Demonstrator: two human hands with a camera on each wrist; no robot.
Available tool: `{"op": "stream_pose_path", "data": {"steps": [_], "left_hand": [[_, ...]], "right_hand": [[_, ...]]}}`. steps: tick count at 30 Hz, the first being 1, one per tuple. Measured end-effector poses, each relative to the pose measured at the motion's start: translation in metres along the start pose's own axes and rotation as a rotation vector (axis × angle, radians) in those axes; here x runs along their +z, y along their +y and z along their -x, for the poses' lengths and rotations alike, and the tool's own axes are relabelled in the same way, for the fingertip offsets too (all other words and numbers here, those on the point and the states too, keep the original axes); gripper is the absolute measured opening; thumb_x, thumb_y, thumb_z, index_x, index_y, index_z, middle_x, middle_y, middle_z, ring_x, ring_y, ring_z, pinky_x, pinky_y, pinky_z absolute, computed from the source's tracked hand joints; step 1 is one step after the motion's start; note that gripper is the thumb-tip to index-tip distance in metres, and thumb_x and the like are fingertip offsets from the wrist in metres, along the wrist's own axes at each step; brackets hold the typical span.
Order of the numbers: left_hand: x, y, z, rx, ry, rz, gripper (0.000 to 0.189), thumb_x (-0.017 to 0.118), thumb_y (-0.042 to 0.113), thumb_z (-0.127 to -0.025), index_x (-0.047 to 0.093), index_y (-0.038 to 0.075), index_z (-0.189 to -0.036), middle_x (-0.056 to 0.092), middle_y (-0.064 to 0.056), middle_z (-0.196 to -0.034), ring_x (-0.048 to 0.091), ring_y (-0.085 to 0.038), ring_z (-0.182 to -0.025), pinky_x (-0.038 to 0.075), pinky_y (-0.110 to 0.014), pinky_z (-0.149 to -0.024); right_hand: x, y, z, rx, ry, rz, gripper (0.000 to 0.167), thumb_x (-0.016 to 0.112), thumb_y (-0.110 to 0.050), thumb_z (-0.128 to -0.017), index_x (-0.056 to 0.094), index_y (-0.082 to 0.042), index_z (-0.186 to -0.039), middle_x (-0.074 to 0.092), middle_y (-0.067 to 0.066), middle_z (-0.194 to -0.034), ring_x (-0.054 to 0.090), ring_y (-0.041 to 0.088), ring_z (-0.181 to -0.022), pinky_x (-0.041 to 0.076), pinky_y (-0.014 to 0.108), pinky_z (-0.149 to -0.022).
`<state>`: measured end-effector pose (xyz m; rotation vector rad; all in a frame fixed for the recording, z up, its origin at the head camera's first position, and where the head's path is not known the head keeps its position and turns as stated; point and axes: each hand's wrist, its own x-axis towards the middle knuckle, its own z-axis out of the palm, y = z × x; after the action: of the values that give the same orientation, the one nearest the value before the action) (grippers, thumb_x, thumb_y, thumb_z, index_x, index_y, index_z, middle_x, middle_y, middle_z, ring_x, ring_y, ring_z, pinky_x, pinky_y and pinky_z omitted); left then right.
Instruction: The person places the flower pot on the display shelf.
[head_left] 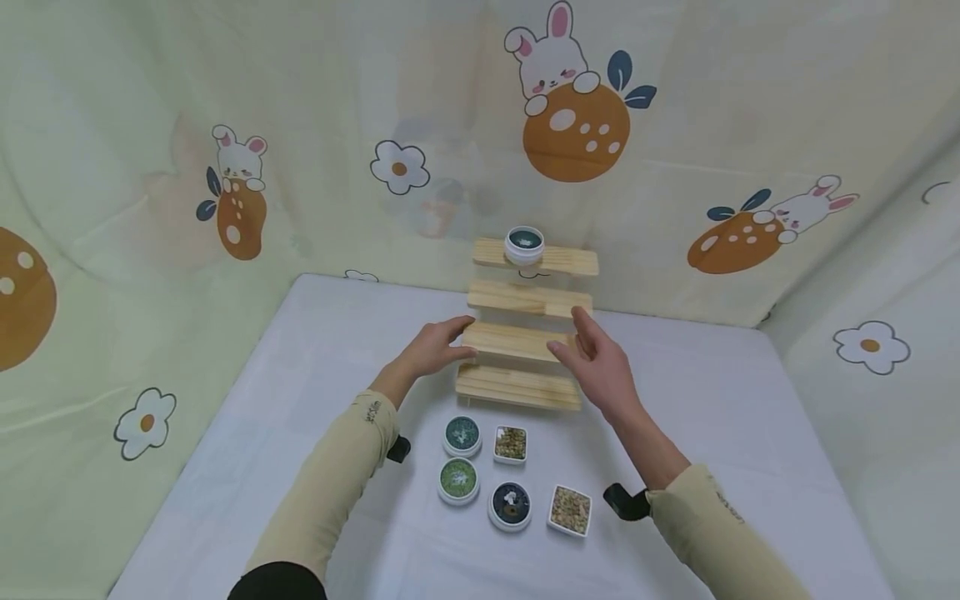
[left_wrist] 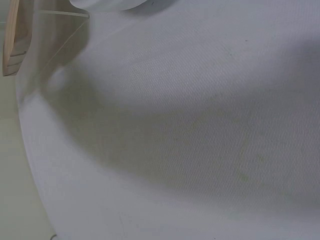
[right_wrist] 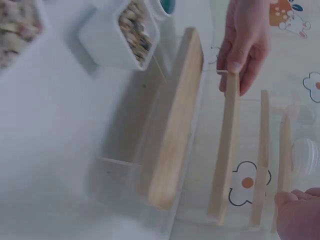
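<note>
A stepped wooden display stand (head_left: 517,389) has pale planks at rising heights on clear supports. My left hand (head_left: 432,348) is at the left end of its second plank from the bottom; in the right wrist view, that hand's thumb and fingers pinch the plank end. My right hand (head_left: 602,367) hovers by the stand's right side, thumb and index finger spread apart, thumb overlapping the second plank. Close to the camera, the right hand (right_wrist: 302,215) shows only in part. A small white round tub (head_left: 524,244) with a dark teal top stands on the highest plank.
In front of the stand are round tubs with teal (head_left: 462,434), green (head_left: 458,479) and dark (head_left: 510,505) tops, plus square pots of mossy gravel (head_left: 511,443) and tan gravel (head_left: 570,510). A bunny-print curtain (head_left: 337,208) hangs behind the white table (head_left: 720,417).
</note>
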<state>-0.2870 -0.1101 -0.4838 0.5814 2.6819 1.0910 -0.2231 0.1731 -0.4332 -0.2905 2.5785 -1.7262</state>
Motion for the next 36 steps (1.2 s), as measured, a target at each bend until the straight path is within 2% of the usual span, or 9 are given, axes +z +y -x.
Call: {"op": "stream_pose_path", "data": {"steps": [7,19,27,33,36], "left_hand": [[0.001,-0.001,-0.001,0.006,0.014,-0.017,0.070,0.071,0.033,-0.091,0.041,0.002,-0.147,0.046,-0.017,-0.147,0.046,-0.030,-0.134,0.039,-0.036,-0.111],[0.000,-0.002,-0.001,0.012,0.010,-0.003,0.071,0.071,0.033,-0.091,0.041,0.001,-0.147,0.045,-0.017,-0.148,0.045,-0.030,-0.135,0.038,-0.037,-0.112],[0.002,-0.003,-0.001,0.006,0.006,-0.011,0.071,0.070,0.034,-0.091,0.040,0.002,-0.147,0.045,-0.017,-0.148,0.045,-0.029,-0.135,0.038,-0.036,-0.112],[0.002,-0.005,-0.003,0.008,0.009,-0.015,0.071,0.069,0.035,-0.092,0.040,0.002,-0.148,0.045,-0.016,-0.148,0.045,-0.029,-0.135,0.038,-0.035,-0.112],[0.002,-0.005,-0.002,0.001,0.010,-0.008,0.071,0.069,0.034,-0.092,0.040,0.002,-0.148,0.045,-0.016,-0.148,0.045,-0.029,-0.135,0.038,-0.035,-0.112]], "right_hand": [[0.002,0.014,0.036,-0.006,-0.026,0.043,0.077,0.065,-0.037,-0.095,0.024,-0.013,-0.156,0.024,0.002,-0.160,0.027,0.020,-0.145,0.030,0.029,-0.114],[0.007,0.036,0.080,0.035,-0.049,0.107,0.078,0.067,-0.039,-0.093,0.028,-0.011,-0.155,0.029,0.006,-0.158,0.034,0.025,-0.142,0.034,0.021,-0.107],[0.018,0.058,0.110,0.106,-0.085,0.183,0.081,0.067,-0.047,-0.090,0.031,-0.010,-0.154,0.033,0.010,-0.156,0.040,0.031,-0.137,0.038,0.033,-0.107],[0.022,0.073,0.130,0.169,-0.128,0.179,0.077,0.070,-0.041,-0.090,0.035,-0.012,-0.153,0.036,0.008,-0.155,0.040,0.029,-0.137,0.038,0.036,-0.109],[0.024,0.083,0.140,0.173,-0.156,0.185,0.077,0.072,-0.040,-0.088,0.037,-0.015,-0.152,0.038,0.005,-0.154,0.042,0.031,-0.136,0.038,0.037,-0.110]]}}
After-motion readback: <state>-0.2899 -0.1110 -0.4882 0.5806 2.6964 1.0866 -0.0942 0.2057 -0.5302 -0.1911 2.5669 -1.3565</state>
